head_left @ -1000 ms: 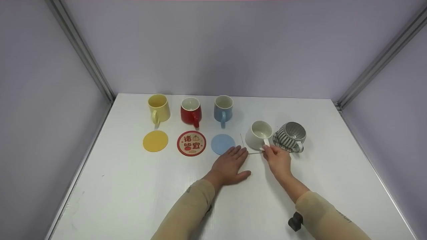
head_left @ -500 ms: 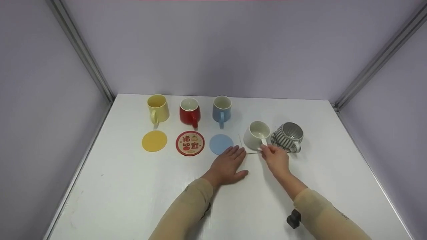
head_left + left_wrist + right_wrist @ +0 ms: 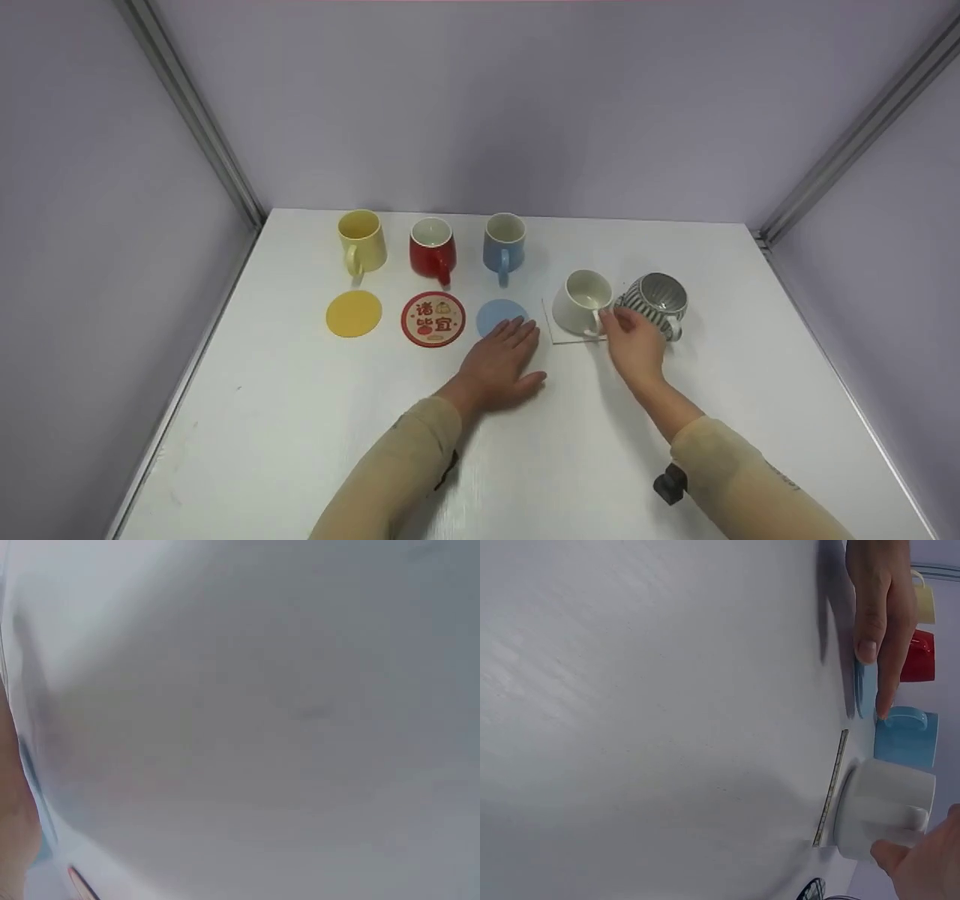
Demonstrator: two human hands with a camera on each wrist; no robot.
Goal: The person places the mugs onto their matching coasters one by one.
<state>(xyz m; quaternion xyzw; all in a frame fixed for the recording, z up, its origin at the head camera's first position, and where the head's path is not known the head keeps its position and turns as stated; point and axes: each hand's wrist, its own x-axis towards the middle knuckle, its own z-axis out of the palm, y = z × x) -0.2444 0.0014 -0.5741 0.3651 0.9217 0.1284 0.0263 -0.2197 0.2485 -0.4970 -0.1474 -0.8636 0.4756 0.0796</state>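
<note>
In the head view, a white mug (image 3: 583, 304) stands upright on a thin white square coaster (image 3: 561, 335). My right hand (image 3: 636, 345) is beside the mug's handle, thumb and fingertips bent close to it. In the right wrist view the handle (image 3: 900, 815) shows uncovered, with the thumb (image 3: 887, 855) just beside it. Whether a fingertip still touches the mug is hard to tell. My left hand (image 3: 499, 365) lies palm down with straight fingers, its fingertips over the near edge of the blue round coaster (image 3: 495, 313).
To the right, a striped mug (image 3: 660, 304) tilts on a partly hidden coaster. Yellow (image 3: 363, 244), red (image 3: 433, 255) and blue (image 3: 504, 244) mugs line the back. Before them lie a yellow coaster (image 3: 353, 313) and a red-rimmed coaster with printed characters (image 3: 433, 319).
My left hand has slid left, away from the square coaster, uncovering its near left corner. My right fingers have shifted off the handle to its right. The white mug has stayed put.
</note>
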